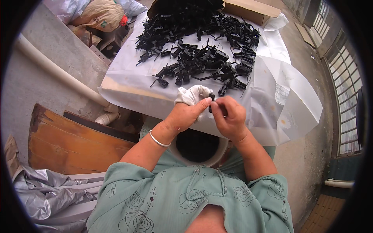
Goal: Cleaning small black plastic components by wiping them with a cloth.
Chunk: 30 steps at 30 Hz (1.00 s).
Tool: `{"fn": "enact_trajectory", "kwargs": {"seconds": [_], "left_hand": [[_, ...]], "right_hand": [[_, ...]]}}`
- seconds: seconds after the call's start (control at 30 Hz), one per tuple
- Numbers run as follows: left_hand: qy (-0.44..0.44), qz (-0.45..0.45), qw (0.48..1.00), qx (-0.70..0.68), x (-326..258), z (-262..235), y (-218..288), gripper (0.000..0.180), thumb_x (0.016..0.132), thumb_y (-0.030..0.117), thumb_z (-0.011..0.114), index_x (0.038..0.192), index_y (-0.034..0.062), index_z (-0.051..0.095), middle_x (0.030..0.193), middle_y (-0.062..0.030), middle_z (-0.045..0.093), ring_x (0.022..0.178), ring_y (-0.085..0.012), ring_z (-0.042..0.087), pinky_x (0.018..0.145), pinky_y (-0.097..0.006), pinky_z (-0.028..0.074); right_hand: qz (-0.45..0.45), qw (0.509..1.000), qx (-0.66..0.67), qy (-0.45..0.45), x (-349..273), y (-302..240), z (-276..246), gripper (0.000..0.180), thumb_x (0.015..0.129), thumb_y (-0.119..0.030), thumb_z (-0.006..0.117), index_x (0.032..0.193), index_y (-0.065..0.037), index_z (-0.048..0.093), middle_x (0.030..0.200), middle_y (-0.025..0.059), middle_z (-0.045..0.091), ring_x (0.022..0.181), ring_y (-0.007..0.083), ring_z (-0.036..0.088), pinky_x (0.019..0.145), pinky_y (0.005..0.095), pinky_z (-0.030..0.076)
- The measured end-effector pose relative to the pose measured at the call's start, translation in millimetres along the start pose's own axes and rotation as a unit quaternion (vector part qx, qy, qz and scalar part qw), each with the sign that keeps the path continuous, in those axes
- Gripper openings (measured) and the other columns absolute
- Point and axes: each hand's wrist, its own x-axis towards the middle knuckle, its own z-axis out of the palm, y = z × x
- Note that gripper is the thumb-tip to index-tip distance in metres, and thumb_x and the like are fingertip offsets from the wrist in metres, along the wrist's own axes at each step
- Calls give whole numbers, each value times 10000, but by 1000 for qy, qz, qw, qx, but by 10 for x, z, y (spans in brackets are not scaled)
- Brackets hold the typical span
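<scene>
While a crumpled silvery sheet (50, 198) filled the lower left, an orange-brown board (74, 143) sat just above it, and look, a pale pipe (66, 75) slanted down from the upper left! Next up was the white-covered table (128, 73), upper centre, a great tangle of black parts (194, 35) heaped across it. On to the action: the left hand (191, 113), a silver bangle (159, 139) at its wrist and white cloth (188, 95) bunched about its fingers, was clamped on one small black part (211, 98), right at mid-frame, below the heap. Under it, a pale bucket (174, 149), dark inside, showed between the forearms. Close in was the right hand (232, 116), nearly meeting the left, thumb and forefinger bunched at that same part; whether they gripped it, you couldn't tell. A cardboard box (248, 9) stood upper right of centre, translucent sheeting (299, 101) billowed right of that, and a barred window (344, 89) closed out the far right.
</scene>
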Motion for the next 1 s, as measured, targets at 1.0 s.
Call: {"fn": "enact_trajectory", "kwargs": {"seconds": [1.0], "left_hand": [[25,141,973,179,-58,35,51,358,846,62,551,1169,20,401,910,-14,508,819,-93,471,753,-220,415]], "right_hand": [[186,965,137,-128,76,115,-167,177,888,-152,541,814,3,581,610,14,489,569,67,421,519,229,371]]}}
